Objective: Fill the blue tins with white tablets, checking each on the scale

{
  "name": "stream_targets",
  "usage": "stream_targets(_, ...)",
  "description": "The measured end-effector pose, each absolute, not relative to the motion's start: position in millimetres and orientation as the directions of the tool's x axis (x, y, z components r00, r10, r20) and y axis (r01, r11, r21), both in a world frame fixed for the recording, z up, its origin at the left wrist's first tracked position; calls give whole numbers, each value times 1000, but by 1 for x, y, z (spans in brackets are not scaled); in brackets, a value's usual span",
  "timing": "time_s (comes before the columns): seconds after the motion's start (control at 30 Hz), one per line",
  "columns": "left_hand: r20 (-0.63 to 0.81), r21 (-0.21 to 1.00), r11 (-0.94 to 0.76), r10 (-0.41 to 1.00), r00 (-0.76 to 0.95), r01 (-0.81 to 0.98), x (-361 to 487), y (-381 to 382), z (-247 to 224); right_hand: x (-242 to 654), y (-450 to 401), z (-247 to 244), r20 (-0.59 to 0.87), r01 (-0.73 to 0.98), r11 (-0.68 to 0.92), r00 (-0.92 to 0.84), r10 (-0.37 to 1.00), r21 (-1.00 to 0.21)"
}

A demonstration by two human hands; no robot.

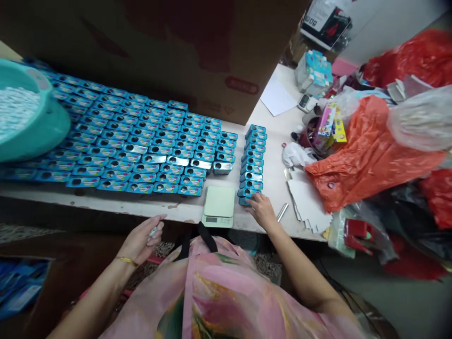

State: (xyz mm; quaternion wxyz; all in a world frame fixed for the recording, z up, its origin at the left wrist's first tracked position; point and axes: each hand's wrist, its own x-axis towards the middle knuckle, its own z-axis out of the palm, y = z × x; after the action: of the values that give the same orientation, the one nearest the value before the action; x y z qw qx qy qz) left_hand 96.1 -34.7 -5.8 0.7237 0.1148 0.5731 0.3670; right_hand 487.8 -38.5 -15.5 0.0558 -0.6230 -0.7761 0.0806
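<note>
Blue tin [243, 201] at the near end of the short column [253, 155]: do you hold it?

My right hand [262, 210] touches it, with the fingers bent over it. Whether they pinch it or only rest there, I cannot tell.

What could go wrong from there?

These tins lie close one behind another. If I push too strongly away from me, I think the column could slide and get crooked. The pale green scale [219, 202] is near, on the left, so a careless wrist could knock it toward the edge of the table [271, 174].

And your left hand [150, 238]?

It is curled around small white pieces [153, 231]; how many, I cannot count. It is mostly outside the table edge, so a loose grip could let them drop.

Farther away?

A metal rod [282, 212] lies just beside my right wrist; my forearm could sweep it off. On the left, the turquoise basin [52, 122] stands beside the packed block of blue tins [141, 141], and a bump against it could disturb their rows.
</note>
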Motion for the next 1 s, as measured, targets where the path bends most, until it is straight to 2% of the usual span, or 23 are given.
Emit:
stream_targets(0.07, -731, 589, 711, 671, 122, -385, 107, -29, -2, 476, -52, -30, -15, 986, 142, -143, 990, -83)
stream_targets(0.13, -717, 590, 712, 679, 157, -381, 115, -28, 2, 472, -56, -41, 11, 994, 105, -105, 994, -21)
stream_targets(0.23, -724, 567, 717, 669, 169, -405, 116, -35, 3, 477, -59, -46, 52, 992, 125, -125, 991, 9)
stream_targets(0.33, -750, 481, 735, 627, 210, -479, 112, -46, 2, 481, -66, -34, 94, 984, 176, -175, 980, -4)
stream_targets(0.43, -780, 368, 744, 573, 250, -558, 111, -54, 3, 466, -66, -10, 110, 965, 256, -250, 962, -50)
stream_targets(0.53, -803, 305, 727, 544, 244, -616, 120, -57, 8, 432, -53, 4, 78, 927, 365, -358, 930, -93)
stream_targets(0.67, -799, 248, 715, 533, 280, -653, 136, -59, 15, 388, -31, -2, 18, 880, 447, -451, 893, -158)
stream_targets(0.77, -813, 231, 699, 521, 260, -677, 138, -63, 17, 384, -27, -9, 63, 853, 465, -464, 884, -236)
stream_targets(0.83, -825, 231, 679, 517, 230, -697, 135, -67, 17, 396, -31, -11, 129, 854, 412, -391, 911, -316)
stream_targets(0.9, -832, 226, 660, 514, 211, -716, 131, -69, 14, 414, -39, -10, 177, 861, 298, -245, 953, -412)
stream_targets(1.0, -833, 221, 643, 516, 201, -734, 126, -68, 9, 438, -51, -10, 180, 839, 148, -60, 982, -524)
